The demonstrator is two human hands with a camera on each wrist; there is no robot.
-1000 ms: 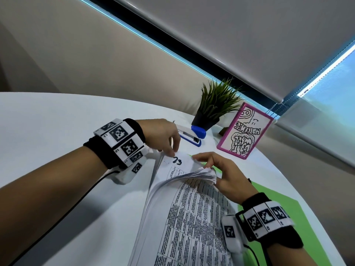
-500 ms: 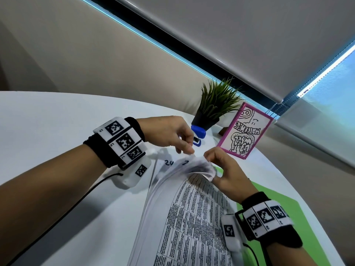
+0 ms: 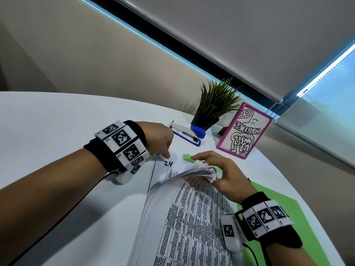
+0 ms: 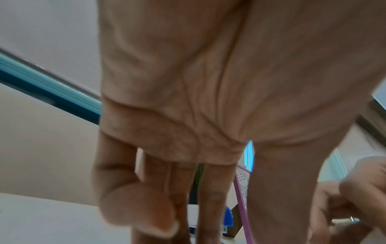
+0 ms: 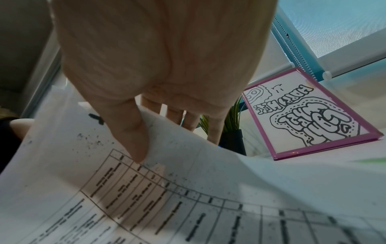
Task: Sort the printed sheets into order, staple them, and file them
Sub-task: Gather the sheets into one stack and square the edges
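A thick stack of printed sheets (image 3: 192, 217) with tables lies on the white table (image 3: 57, 131). My right hand (image 3: 206, 167) grips the stack's far corner and bends it back, thumb (image 5: 133, 140) on the top sheet (image 5: 188, 198) and fingers behind. That uncovers the lowest sheet, marked 24 (image 3: 169, 163). My left hand (image 3: 165, 153) rests its fingertips on that sheet's far left corner, its fingers (image 4: 211, 198) pointing down. A blue and white stapler (image 3: 187, 134) lies just beyond the hands. A green folder (image 3: 278, 208) lies under and to the right of the stack.
A small potted plant (image 3: 211, 112) stands behind the stapler, and a pink-framed drawing (image 3: 244, 131) leans to its right. The round table's edge curves past the folder on the right. A wall and a window blind rise beyond.
The right hand has riffled the corners from sheet 23 to 24 and sunk lower with the bent stack. My left hand has let go of the lifted sheets and moved left onto sheet 24, uncovering the stapler.
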